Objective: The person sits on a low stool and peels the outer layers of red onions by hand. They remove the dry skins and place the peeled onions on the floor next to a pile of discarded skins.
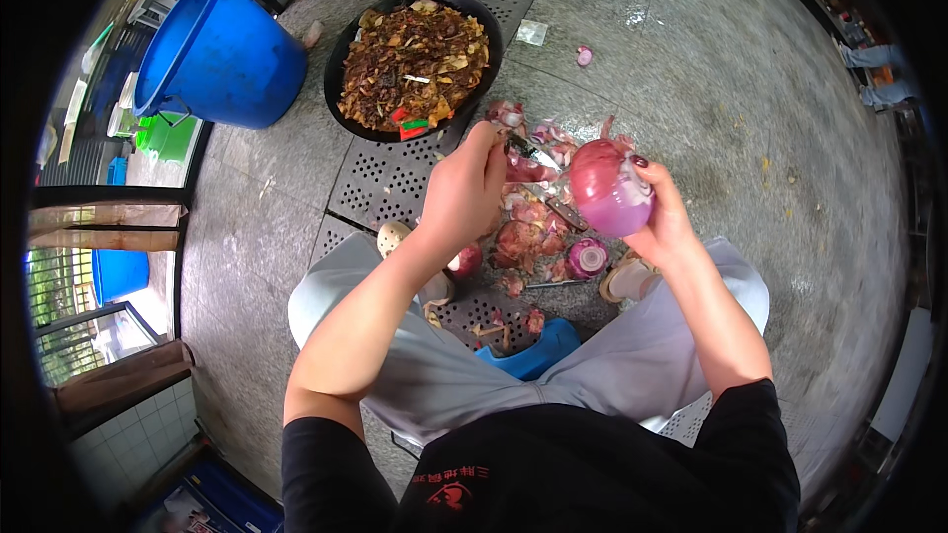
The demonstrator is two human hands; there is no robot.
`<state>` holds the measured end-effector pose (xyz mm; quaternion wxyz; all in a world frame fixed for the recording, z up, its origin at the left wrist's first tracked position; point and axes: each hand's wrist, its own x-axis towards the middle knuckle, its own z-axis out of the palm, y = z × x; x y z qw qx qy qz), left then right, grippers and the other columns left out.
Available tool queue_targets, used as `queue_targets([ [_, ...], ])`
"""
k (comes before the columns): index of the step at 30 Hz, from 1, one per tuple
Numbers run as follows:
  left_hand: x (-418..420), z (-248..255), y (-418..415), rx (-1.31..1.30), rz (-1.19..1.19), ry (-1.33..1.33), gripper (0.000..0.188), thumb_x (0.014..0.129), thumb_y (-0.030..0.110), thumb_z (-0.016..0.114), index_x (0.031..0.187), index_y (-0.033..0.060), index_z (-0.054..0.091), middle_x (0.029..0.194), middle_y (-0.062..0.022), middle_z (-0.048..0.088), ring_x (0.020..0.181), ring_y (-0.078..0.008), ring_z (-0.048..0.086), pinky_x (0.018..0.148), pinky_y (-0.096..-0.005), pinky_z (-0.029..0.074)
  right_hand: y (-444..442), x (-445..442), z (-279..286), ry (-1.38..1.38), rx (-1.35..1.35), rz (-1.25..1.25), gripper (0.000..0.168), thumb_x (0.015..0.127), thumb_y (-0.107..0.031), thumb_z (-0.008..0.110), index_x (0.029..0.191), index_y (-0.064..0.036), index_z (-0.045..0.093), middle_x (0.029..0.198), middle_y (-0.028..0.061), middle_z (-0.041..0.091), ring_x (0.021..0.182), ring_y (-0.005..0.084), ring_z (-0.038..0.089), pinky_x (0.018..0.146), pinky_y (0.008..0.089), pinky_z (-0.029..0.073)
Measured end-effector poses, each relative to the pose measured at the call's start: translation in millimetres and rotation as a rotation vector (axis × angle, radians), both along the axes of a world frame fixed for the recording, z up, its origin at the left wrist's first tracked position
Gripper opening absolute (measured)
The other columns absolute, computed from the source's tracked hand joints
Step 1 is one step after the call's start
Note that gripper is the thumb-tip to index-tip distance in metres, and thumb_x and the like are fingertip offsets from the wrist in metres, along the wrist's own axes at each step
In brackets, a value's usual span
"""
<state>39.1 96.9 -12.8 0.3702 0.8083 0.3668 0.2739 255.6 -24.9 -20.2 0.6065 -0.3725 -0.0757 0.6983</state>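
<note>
My right hand (663, 211) grips a large red onion (611, 189) from its right and lower side. Part of the onion's dry outer skin is off, baring smooth purple flesh. Facing it, my left hand (466, 189) is closed around a small knife (544, 157), its blade towards the onion. A piece of red skin (529, 172) shows just below the knife; whether my fingers also pinch it is unclear. On the floor below lie loose onion skins (522, 237), a cut onion (587, 259), another onion (465, 260) partly behind my left forearm, and a wooden-handled knife (566, 215).
A black basin (331, 89) full of food scraps stands on the perforated drain cover (381, 178). To its left is a blue bucket (237, 52). Between my shoes (392, 237) is a blue plastic object (541, 352). Another person's legs (878, 74) appear at far right.
</note>
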Motion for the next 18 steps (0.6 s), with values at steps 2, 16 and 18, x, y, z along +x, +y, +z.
queue_targets([
  [2,-4.1,-11.3,3.8,0.029,0.044,0.113,0.011,0.091,0.009,0.057,0.093,0.0036,0.047,0.076,-0.0160,0.057,0.066,-0.0333,0.057,0.059,-0.0376,0.044,-0.1,-2.5,6.4,0.061,-0.057,-0.040,0.053,0.086,-0.044,0.057,0.126,-0.008,0.054,0.117,0.0134,0.063,0.102,0.0264,0.063,0.081,0.0417,0.054],
  [16,7.4,23.8,-5.9,0.220,-0.286,-0.169,0.048,0.077,0.012,0.076,0.121,0.0046,0.060,0.117,-0.0112,0.063,0.102,-0.0269,0.063,0.086,-0.0364,0.051,1.6,-7.7,-18.4,0.616,-0.143,0.254,0.065,0.084,-0.065,0.048,0.109,-0.006,0.060,0.090,0.0170,0.066,0.062,0.0273,0.061,0.045,0.0298,0.042],
  [18,8.9,25.9,-1.8,0.241,-0.396,-0.207,0.054,0.077,0.011,0.077,0.127,0.0046,0.057,0.123,-0.0120,0.061,0.106,-0.0252,0.064,0.088,-0.0360,0.051,3.8,-14.6,-16.1,0.766,-0.060,0.400,0.069,0.086,-0.068,0.043,0.111,-0.006,0.060,0.094,0.0196,0.066,0.063,0.0300,0.063,0.043,0.0305,0.044],
])
